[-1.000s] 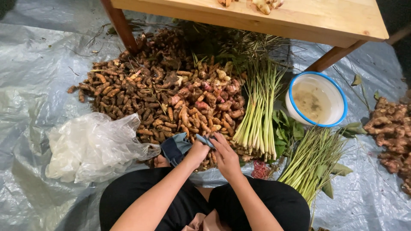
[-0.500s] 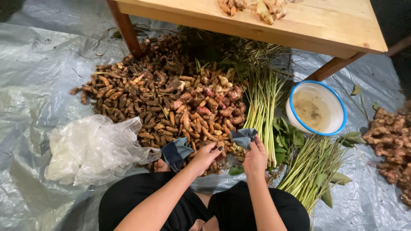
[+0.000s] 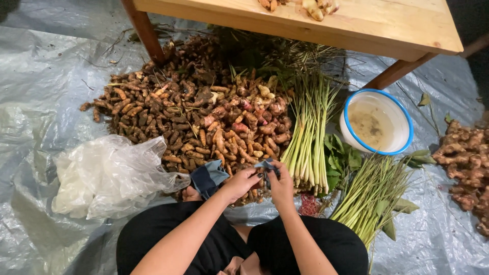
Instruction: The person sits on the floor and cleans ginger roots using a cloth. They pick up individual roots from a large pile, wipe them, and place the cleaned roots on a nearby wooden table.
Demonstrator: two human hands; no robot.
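Since half a second ago the two hands have drawn together: the right hand [image 3: 281, 184], which was apart at about 3 o'clock of the left, now meets the left hand [image 3: 241, 182] over a small dark blue-grey piece of cloth [image 3: 267, 165]. Both hands pinch that piece between fingertips and thumb; the fingers are curled closed on it, and most of the piece is hidden behind them, so its shape is hard to make out. At 9 o'clock of the left hand a second dark blue cloth [image 3: 208, 176] lies folded near the knee, touching the crumpled clear plastic bag [image 3: 108, 175] further toward 9 o'clock.

At 12 o'clock of the hands lies a big heap of turmeric roots [image 3: 193, 114], brown and orange with a few pinkish pieces; its far edge vanishes into shadow under the wooden table [image 3: 356, 23]. The table is cut off by the top edge, and the pale roots [image 3: 316, 6] on it show only in part. At 1 o'clock stands a bundle of lemongrass stalks [image 3: 310, 137], and a second green bundle [image 3: 369, 196] lies at 3 o'clock. A white basin with a blue rim [image 3: 402, 122] holds cloudy water at 2 o'clock. Ginger roots [image 3: 466, 163] run off the right edge. Everything rests on a grey plastic sheet [image 3: 41, 102].
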